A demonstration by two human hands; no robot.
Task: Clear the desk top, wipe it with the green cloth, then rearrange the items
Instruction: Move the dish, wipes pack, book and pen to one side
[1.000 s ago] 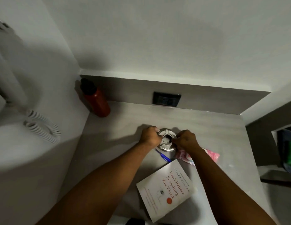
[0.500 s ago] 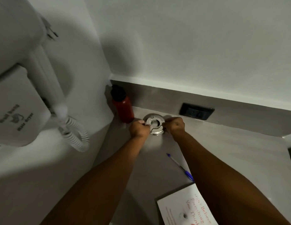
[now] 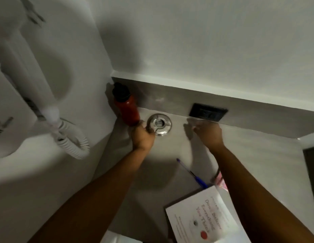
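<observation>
Metal, round and shiny, the ashtray (image 3: 159,124) sits near the back edge of the grey tabletop (image 3: 258,155), just beside a red water bottle (image 3: 126,106) with a black cap that stands upright in the back left corner. The left hand (image 3: 142,137) has its fingers curled onto the near left rim of the ashtray and grips it there. The right hand (image 3: 208,133) is off the ashtray, well to its right, fingers spread loosely and blurred, holding nothing; it hovers close to the back edge below a black wall socket (image 3: 208,114) set into the grey upstand. So the hands are apart, one clamped on the ashtray rim, the other loose and empty.

Nearer the front, a blue pen (image 3: 192,173) lies at a slant on the tabletop between the two forearms. Its lower end reaches a white paperback book (image 3: 203,220) with red lettering and a red dot on the cover, lying flat toward the front right. A bit of pink packaging (image 3: 221,181) peeks out beside the right forearm, just past the book's far corner; what it is I cannot tell.

On the left wall hangs a white wall-mounted hair dryer (image 3: 26,81) with its coiled cord (image 3: 74,142) looping down
</observation>
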